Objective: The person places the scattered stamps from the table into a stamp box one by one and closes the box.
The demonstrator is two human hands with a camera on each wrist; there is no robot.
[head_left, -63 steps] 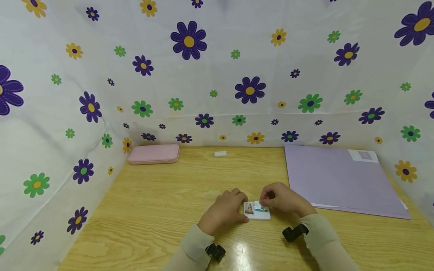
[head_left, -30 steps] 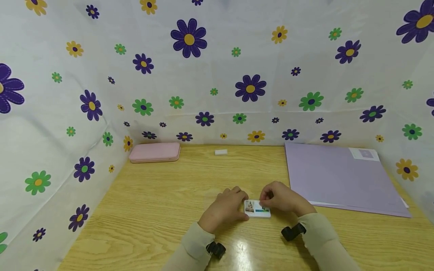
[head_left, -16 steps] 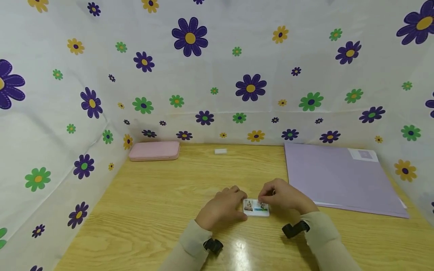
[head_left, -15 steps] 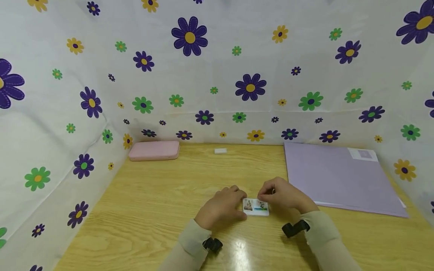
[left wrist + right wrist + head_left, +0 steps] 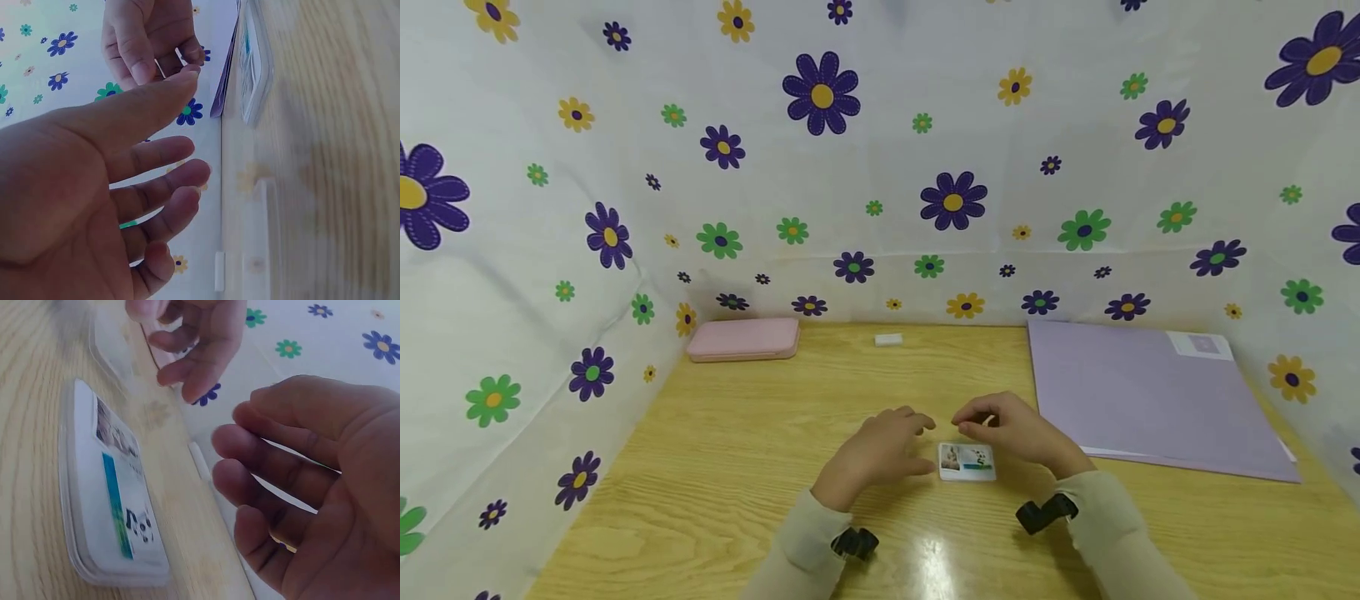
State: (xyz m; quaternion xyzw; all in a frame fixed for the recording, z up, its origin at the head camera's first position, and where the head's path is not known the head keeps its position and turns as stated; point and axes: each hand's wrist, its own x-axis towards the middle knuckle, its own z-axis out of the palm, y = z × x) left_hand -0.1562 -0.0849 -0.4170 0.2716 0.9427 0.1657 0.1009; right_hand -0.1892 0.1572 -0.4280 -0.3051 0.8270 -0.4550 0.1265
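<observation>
A small flat white rounded case (image 5: 966,462) lies on the wooden table, with a photo sticker on its left part and a panda picture above a blue-green strip on its right. The right wrist view shows the case (image 5: 119,500) close up, with clear edges. My left hand (image 5: 880,450) is just left of it, fingers loosely bent and apart, holding nothing. Above the case's upper right edge is my right hand (image 5: 1011,429), its fingers loosely curled and nothing between them. A clear, flat plastic piece (image 5: 265,237) lies on the table near the case in the left wrist view.
At the back left lies a pink case (image 5: 745,339), and a small white eraser-like block (image 5: 888,340) sits at the back middle. Lilac sheets or folders (image 5: 1150,400) cover the right side. Flowered cloth (image 5: 880,150) walls the table's back and sides.
Both hands have come off the white case: the left has drawn back leftward, and the right has let go and lifted a little. The panda picture now shows uncovered.
</observation>
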